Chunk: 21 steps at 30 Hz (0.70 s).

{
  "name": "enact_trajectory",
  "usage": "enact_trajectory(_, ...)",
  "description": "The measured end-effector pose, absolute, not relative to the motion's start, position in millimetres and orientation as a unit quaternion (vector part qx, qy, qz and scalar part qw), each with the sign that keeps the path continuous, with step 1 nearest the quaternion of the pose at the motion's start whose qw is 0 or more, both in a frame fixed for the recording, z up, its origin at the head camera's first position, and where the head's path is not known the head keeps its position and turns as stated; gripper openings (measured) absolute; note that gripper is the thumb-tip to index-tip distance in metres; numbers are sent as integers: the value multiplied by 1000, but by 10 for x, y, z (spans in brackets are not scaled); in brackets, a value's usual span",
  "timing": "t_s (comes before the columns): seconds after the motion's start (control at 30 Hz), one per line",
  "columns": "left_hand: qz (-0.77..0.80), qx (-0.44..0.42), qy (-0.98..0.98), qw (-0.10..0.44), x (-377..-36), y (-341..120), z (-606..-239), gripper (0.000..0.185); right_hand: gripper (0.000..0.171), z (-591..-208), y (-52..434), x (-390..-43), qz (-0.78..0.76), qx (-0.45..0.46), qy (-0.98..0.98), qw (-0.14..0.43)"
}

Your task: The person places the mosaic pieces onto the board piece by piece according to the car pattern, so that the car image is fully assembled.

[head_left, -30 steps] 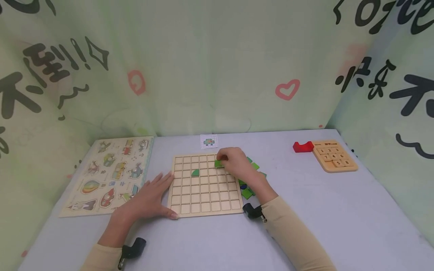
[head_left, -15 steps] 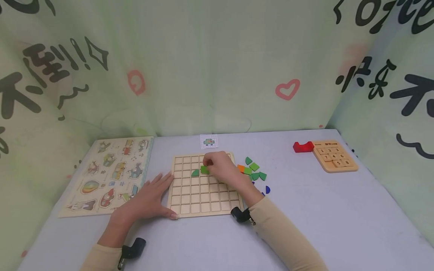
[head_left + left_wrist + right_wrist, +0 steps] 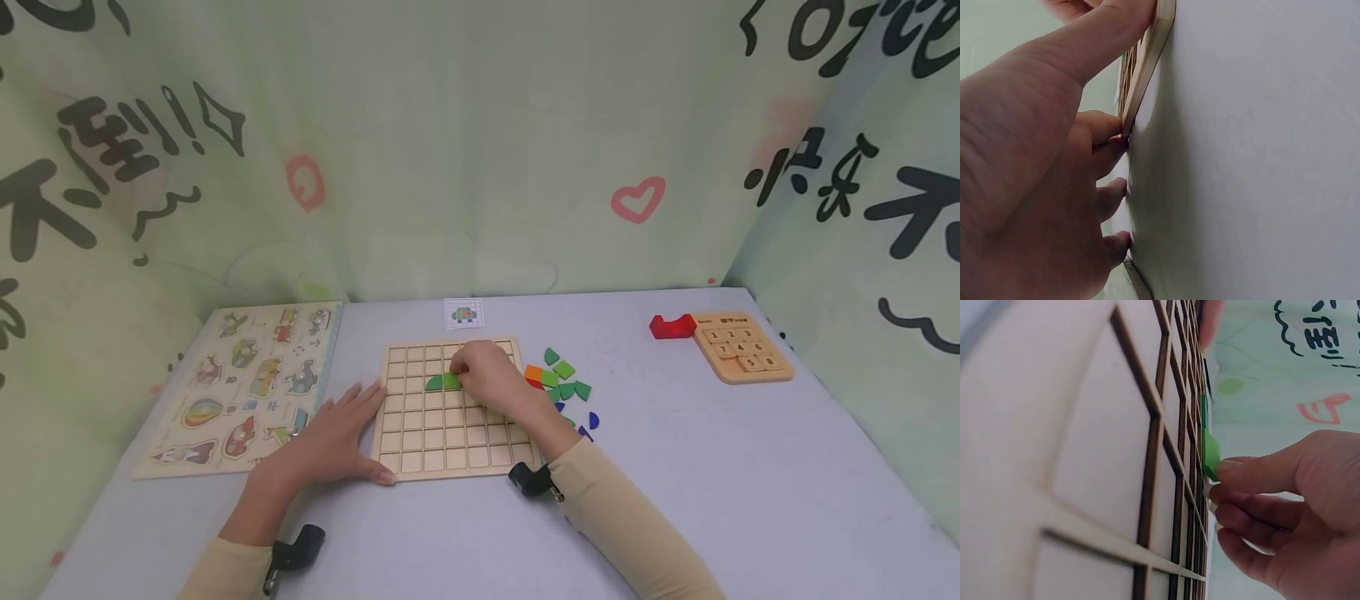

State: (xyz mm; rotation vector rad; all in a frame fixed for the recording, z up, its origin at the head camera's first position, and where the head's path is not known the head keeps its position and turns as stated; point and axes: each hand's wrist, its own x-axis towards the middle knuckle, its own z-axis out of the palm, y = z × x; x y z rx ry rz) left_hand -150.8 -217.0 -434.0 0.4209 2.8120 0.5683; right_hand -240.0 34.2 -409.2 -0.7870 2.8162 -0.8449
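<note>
Two hands: both on pale wooden grid board [image 3: 450,433].
R hand [image 3: 491,377]: fingertips pinch green square tile [image 3: 452,381], beside green quarter-round tile [image 3: 433,383].
L hand [image 3: 330,437]: flat, fingers straight, pressing board's near-left edge.

Green scribbled walls [image 3: 480,125] (grey tabletop [image 3: 712,483])

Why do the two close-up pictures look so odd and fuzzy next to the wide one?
Head view: evenly lit, sharp, edges bowed by a wide lens. Left wrist view: the left hand fills it, blurred. Right wrist view: the wooden grid board looms soft and stretched; the green tile is sharper.
</note>
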Motion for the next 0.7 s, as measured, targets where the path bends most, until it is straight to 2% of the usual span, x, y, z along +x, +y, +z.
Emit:
enact_trajectory(0.2, 191, 145, 964, 118, -1500, -2146, -4303, 133, 23, -4080, 369, -2379, -273, -252, 924, 86)
enact_trajectory(0.53, 196, 150, 962, 119, -1481, -2137, -4253, 131, 23, -4012, 489, -2356, -269, -260, 921, 105)
enact_trajectory(0.7, 196, 149, 962, 117, -1486, -2146, -4277, 132, 26, -3968, 606, -2362, -271, -248, 925, 97)
